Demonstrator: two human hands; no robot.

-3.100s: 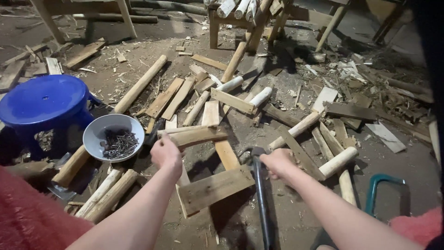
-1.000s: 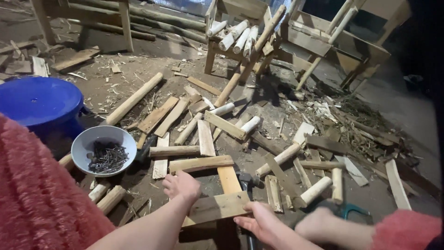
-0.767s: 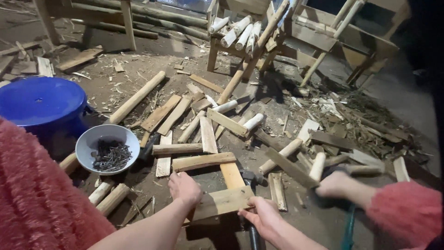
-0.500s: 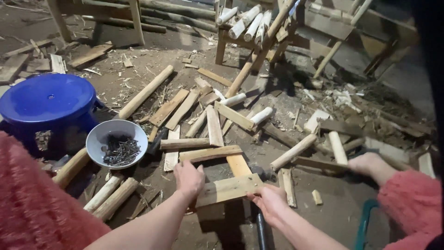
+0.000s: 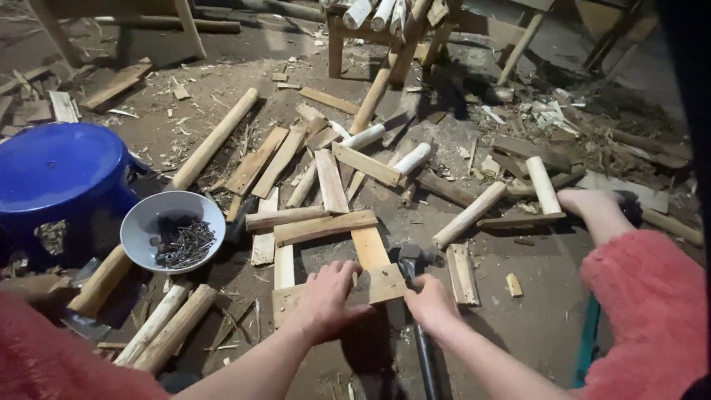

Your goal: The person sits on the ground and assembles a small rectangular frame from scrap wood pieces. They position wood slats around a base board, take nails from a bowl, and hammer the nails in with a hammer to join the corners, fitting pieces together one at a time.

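Wooden slat (image 5: 385,283) partly under hands (image 5: 326,300)

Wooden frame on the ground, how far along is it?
Looks done: two slats lie across two rails. In hand: left hand and right hand rest on a third slat across the near ends. Left, probably: nailing it; the hammer lies by the right hand, the bowl of nails untouched.

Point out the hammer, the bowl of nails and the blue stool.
hammer (image 5: 409,259), head camera, on its metal head.
bowl of nails (image 5: 144,222), head camera, on the bare inner wall.
blue stool (image 5: 55,159), head camera, on the middle of its seat.
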